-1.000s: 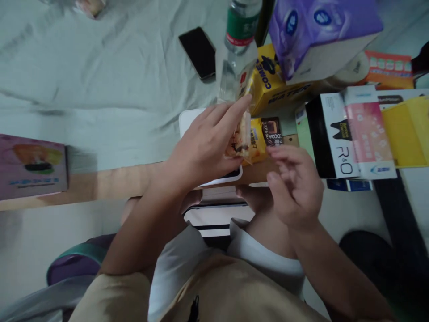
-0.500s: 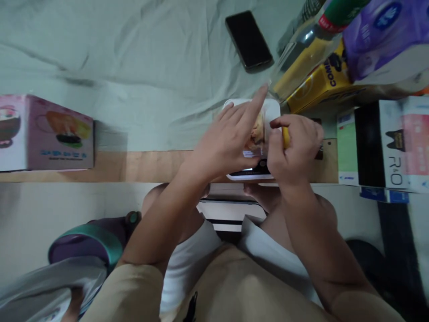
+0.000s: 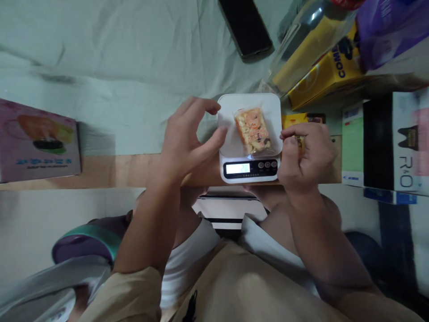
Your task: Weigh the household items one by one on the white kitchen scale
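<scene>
— Okay, quick pass: where is the snack packet (image 3: pixel 252 131)?
— Lying flat on the white kitchen scale (image 3: pixel 231 147), on its platform, a bit tilted, no hand on it. The scale's display is lit; the digits are too blurred to read.

— And the left hand (image 3: pixel 187 138)?
— Just left of the scale, fingers spread and curled loosely, holding nothing. Its thumb tip sits right at the platform's left edge; whether it touches, the annotator cannot tell.

— Right hand (image 3: pixel 306 154)?
— Just right of the scale, fingers curled into a loose fist. Something yellow shows between the fingers, but whether the hand grips it cannot be told.

— Where does the scale stand?
— On a wooden board (image 3: pixel 134 170), at its near edge, above the person's knees.

— Other stuff?
— A black phone (image 3: pixel 246 27) lies on the pale green sheet (image 3: pixel 117 67) beyond the scale. A yellow box (image 3: pixel 321 71) and a clear bottle (image 3: pixel 295 40) are to the upper right, a black and white box (image 3: pixel 392 143) at far right, a pink box (image 3: pixel 36 141) at far left.
</scene>
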The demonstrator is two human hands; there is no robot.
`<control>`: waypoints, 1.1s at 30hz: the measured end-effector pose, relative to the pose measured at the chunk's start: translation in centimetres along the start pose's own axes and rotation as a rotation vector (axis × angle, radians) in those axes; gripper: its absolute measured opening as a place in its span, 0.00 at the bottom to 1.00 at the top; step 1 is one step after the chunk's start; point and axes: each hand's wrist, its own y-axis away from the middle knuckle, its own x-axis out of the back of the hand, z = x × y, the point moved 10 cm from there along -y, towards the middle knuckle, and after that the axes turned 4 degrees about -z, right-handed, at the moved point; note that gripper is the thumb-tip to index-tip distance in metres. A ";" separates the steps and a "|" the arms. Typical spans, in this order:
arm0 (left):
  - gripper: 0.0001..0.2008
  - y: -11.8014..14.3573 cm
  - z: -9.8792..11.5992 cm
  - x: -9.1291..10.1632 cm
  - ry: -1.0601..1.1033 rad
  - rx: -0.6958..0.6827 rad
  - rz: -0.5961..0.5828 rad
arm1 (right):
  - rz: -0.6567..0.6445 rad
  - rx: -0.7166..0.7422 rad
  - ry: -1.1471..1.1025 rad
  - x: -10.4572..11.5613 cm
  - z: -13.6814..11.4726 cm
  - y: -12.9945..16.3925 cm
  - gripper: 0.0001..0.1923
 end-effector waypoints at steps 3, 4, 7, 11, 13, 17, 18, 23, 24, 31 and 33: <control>0.10 -0.3 1.2 -0.8 0.011 -0.029 -0.036 | -0.003 -0.004 -0.005 0.0 0.1 0.0 0.13; 0.09 -0.4 1.4 -1.1 0.016 -0.033 -0.049 | -0.010 -0.004 -0.001 0.0 0.1 -0.1 0.13; 0.08 -0.5 2.0 -1.7 0.035 -0.039 -0.080 | -0.043 -0.009 0.020 -0.4 0.0 -0.2 0.16; 0.05 -0.7 2.1 -2.0 0.059 -0.001 -0.075 | -0.084 -0.057 0.030 -0.7 -0.1 -0.4 0.20; 0.04 -0.8 2.2 -2.1 0.072 0.009 -0.066 | -0.093 -0.083 0.025 -0.7 -0.2 -0.5 0.20; 0.04 -0.7 1.9 -2.4 0.110 0.032 -0.060 | -0.121 -0.115 0.000 -0.7 -0.6 -0.6 0.21; 0.05 -0.6 1.7 -2.4 0.120 0.041 -0.057 | -0.125 -0.119 -0.030 -0.8 -0.7 -0.6 0.20; 0.12 -0.5 1.0 -2.7 0.155 0.064 -0.049 | -0.098 -0.061 -0.188 -1.3 -1.4 -1.0 0.18; 0.14 -0.5 0.9 -2.6 0.159 0.071 -0.042 | -0.103 -0.059 -0.194 -1.6 -1.3 -1.0 0.19; 0.18 -0.4 0.8 -1.9 0.260 0.114 0.035 | -0.221 -0.154 -0.243 -4.3 -1.5 -1.3 0.18; 0.21 0.1 -0.3 -1.0 0.368 0.212 0.140 | -0.219 -0.165 -0.275 -4.6 -2.5 -1.4 0.19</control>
